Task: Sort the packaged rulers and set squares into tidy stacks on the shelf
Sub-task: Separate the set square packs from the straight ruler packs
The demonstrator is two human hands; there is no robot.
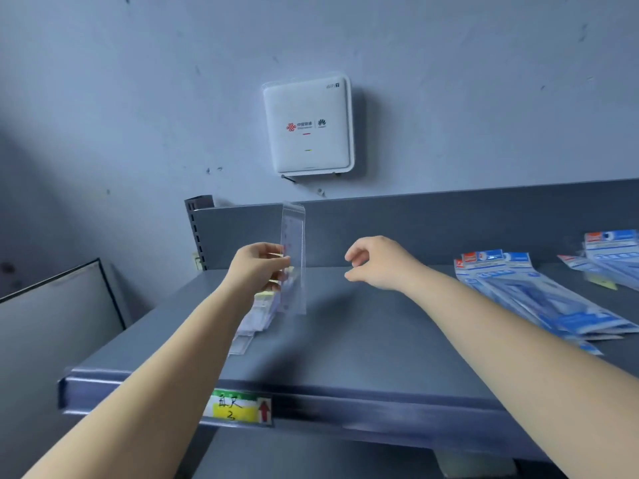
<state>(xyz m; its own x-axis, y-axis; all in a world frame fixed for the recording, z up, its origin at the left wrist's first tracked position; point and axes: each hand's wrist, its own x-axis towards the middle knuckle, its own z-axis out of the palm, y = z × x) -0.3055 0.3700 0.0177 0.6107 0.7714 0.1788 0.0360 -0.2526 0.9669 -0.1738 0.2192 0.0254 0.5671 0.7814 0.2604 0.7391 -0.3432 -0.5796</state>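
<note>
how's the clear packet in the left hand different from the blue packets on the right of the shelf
The clear packet is see-through and narrow; the blue packets are blue-printed and wider. The clear packet stands upright, pinched by the left hand; the blue ones lie flat, fanned on the shelf. Both are long plastic sleeves.

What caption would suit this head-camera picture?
Left hand holds a clear packaged ruler upright over the grey shelf; right hand hovers empty.

1 head-worn view, facing forward and slightly down, close over the shelf (363, 340), wall (138, 98) behind
</note>
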